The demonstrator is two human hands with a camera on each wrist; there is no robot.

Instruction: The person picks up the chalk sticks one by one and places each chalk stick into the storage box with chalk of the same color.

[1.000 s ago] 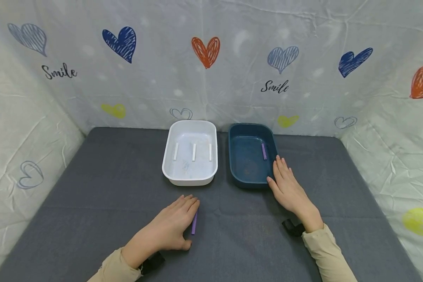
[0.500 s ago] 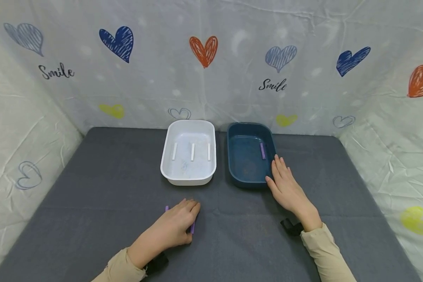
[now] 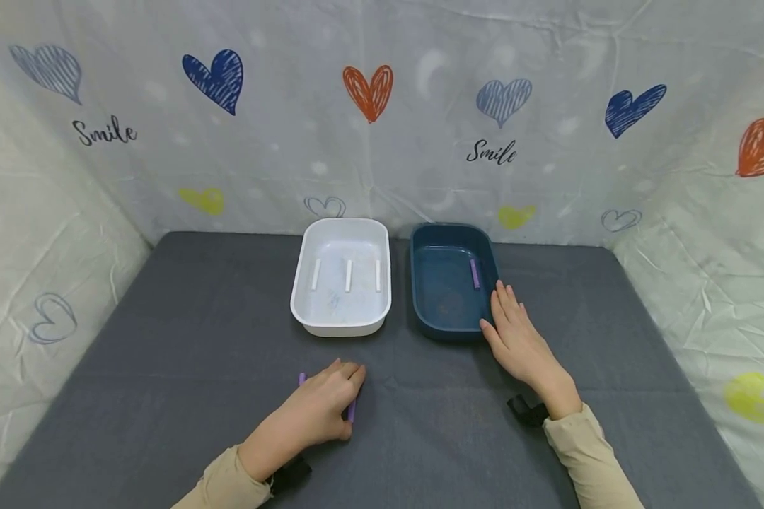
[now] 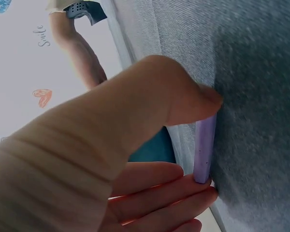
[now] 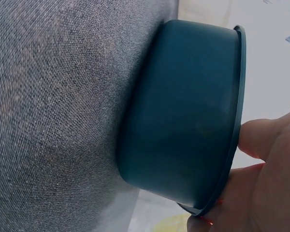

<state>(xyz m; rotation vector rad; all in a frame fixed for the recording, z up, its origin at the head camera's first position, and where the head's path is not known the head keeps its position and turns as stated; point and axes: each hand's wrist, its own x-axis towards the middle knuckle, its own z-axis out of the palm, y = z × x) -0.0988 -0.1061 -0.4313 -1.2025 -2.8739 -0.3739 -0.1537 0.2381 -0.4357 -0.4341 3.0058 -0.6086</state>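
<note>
In the head view my left hand (image 3: 321, 406) is low over the cloth in front of the white tray. It pinches a purple chalk stick (image 4: 204, 150), thumb at one end and fingertips at the other. A second purple chalk piece (image 3: 302, 379) peeks out from behind this hand, mostly hidden. My right hand (image 3: 518, 336) rests with straight fingers on the right rim of the dark blue tray (image 3: 448, 331), thumb at its near corner. One purple chalk stick (image 3: 475, 273) lies inside that tray. The white tray (image 3: 342, 329) has three white chalk sticks (image 3: 349, 276) in it, side by side.
Both trays stand side by side at the back of a table with a dark grey cloth (image 3: 184, 339). Right behind them hangs a white curtain (image 3: 420, 141) printed with hearts, and it also closes off both sides. Black straps circle both wrists.
The left thumb and fingers have closed on the purple chalk stick, and the hand has shifted slightly. The other purple piece has come into sight at its left. My right hand has stayed put.
</note>
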